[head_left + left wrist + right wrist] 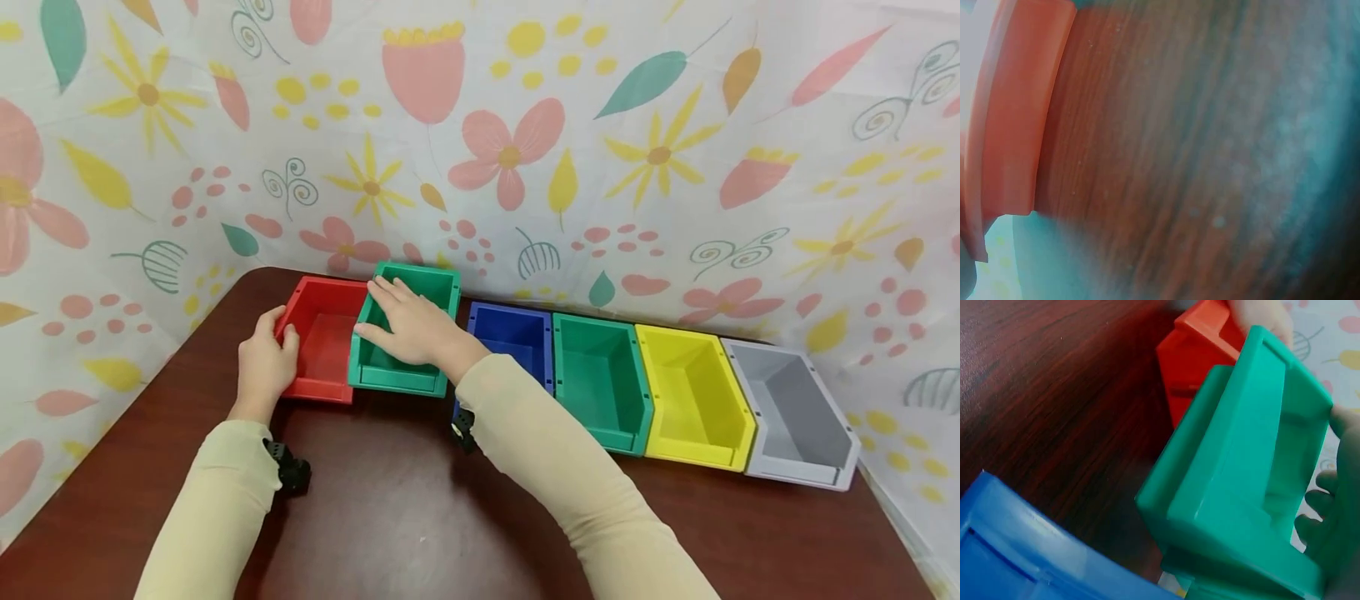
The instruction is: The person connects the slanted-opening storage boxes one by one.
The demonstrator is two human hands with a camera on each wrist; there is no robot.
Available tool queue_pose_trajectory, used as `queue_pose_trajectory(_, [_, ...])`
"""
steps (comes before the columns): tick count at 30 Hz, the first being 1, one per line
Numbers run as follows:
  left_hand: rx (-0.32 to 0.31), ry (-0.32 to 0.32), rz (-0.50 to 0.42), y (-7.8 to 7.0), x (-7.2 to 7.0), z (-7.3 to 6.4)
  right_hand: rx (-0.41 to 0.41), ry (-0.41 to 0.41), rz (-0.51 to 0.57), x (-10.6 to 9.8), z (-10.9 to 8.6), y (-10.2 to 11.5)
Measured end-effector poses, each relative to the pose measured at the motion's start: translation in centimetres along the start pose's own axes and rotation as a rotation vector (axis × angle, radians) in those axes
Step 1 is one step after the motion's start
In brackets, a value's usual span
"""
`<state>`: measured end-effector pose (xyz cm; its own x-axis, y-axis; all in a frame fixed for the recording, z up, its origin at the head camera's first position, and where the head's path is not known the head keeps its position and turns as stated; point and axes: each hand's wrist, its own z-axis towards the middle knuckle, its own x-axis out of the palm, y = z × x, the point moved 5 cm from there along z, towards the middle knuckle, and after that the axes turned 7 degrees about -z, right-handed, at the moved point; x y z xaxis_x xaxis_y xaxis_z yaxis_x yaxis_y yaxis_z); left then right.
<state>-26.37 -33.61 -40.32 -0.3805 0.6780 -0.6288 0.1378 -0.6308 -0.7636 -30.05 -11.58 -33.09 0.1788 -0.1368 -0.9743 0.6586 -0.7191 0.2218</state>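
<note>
A red storage bin [326, 337] lies at the left of the table. My left hand [264, 360] grips its left wall, thumb over the rim; in the left wrist view only the red bin's side [1022, 106] shows well. Just right of it is a green bin [397, 381], its left rim overlapping the red one in the head view. My right hand [416, 325] lies across this green bin, fingers stretched towards its far left corner and thumb at the left rim. Whether the green bin rests on the table I cannot tell.
A blue bin [513, 325], partly behind my right arm, begins a row to the right. Beside it stand a second green bin [600, 375], a yellow bin [690, 400] and a grey bin [795, 408]. Behind the dark wooden table [375, 508] hangs a flowered sheet [480, 150].
</note>
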Motion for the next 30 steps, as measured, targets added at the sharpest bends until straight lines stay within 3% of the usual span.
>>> queue_pose_trajectory(8, [-0.043,0.004,-0.001,0.53,-0.59,-0.12,-0.031,0.027,-0.020,0.75,0.66,0.48])
queue_pose_trajectory(17, [-0.006,-0.044,-0.007,-0.09,0.16,0.10,-0.005,0.035,-0.035,0.20,0.67,-0.02])
queue_pose_trajectory(30, [-0.004,-0.046,-0.016,-0.18,0.17,0.04,0.019,0.051,-0.048,0.70,0.96,0.07])
